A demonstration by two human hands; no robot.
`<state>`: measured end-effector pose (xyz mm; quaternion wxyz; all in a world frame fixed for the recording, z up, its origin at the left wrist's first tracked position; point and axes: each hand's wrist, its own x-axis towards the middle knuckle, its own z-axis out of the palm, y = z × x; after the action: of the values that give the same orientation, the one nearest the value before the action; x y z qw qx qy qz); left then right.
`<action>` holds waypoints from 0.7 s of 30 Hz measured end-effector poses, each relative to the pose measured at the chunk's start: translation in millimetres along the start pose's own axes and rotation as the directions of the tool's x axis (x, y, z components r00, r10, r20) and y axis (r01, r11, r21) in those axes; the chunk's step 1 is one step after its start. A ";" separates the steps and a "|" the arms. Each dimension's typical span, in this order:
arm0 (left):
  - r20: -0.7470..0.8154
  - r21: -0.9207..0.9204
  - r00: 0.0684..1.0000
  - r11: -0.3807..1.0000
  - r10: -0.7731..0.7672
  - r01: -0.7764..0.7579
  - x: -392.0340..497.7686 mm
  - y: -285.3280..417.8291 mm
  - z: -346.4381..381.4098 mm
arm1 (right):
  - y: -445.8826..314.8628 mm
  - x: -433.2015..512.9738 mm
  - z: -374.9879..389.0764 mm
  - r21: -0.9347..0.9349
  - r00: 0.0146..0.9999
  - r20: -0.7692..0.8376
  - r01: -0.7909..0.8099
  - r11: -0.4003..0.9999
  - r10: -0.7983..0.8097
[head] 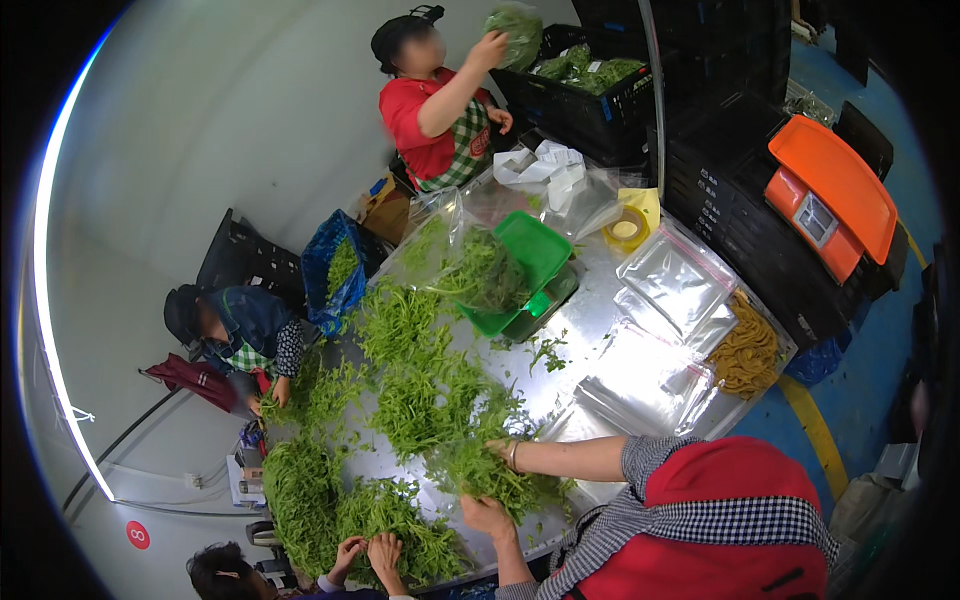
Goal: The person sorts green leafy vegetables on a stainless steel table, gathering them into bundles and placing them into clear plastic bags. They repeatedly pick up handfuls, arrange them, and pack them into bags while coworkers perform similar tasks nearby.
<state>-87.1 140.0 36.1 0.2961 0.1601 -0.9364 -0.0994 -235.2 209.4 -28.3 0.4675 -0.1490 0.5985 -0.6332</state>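
Note:
My right hand (501, 453), reaching in from the right, grips the upper side of a bunch of leafy greens (491, 476). My left hand (484, 516) holds the same bunch from below. What looks like a clear plastic bag (441, 459) lies around the bunch's left side; its mouth is hard to make out. Beyond my hands, loose greens (420, 390) spread across a shiny metal table (517, 360). Flat clear bags (637, 375) are stacked to the right of the greens.
A green plastic scoop-like tray (532, 244) stands beside a filled bag. Yellow tape (626, 227) and tan ties (746, 349) lie on the right. Co-workers' hands (371, 555) work at lower left; another person lifts a bag (516, 34). Black crates (720, 217) carry an orange scale (832, 195).

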 end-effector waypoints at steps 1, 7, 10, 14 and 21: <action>-0.006 -0.068 0.993 0.991 -0.114 0.113 1.1 3.0 0.1 | 1.2 -0.8 2.3 -0.003 1.000 0.008 -0.004 1.000 0.004; 0.264 -0.466 0.908 0.781 -0.327 0.416 20.6 37.6 -10.1 | 7.3 -7.9 11.7 -0.040 1.000 0.023 -0.014 0.999 0.015; 0.145 -0.556 0.979 0.806 -0.143 0.200 35.3 56.5 -6.1 | 10.6 -11.1 12.5 -0.074 1.000 0.024 -0.013 0.997 0.015; 0.200 -0.581 0.968 0.776 -0.155 0.244 52.2 68.4 -5.0 | 17.4 -13.6 8.3 -0.178 1.000 0.006 0.014 0.984 -0.013; 0.229 -0.537 0.966 0.812 -0.118 0.227 49.7 73.9 -13.1 | -1.9 8.5 -11.0 -0.555 0.994 -0.030 0.067 0.829 -0.101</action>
<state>-135.6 189.6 93.4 0.2315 0.1412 -0.8710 -0.4097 -248.6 209.4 -32.4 0.3587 -0.2855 0.7621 -0.4571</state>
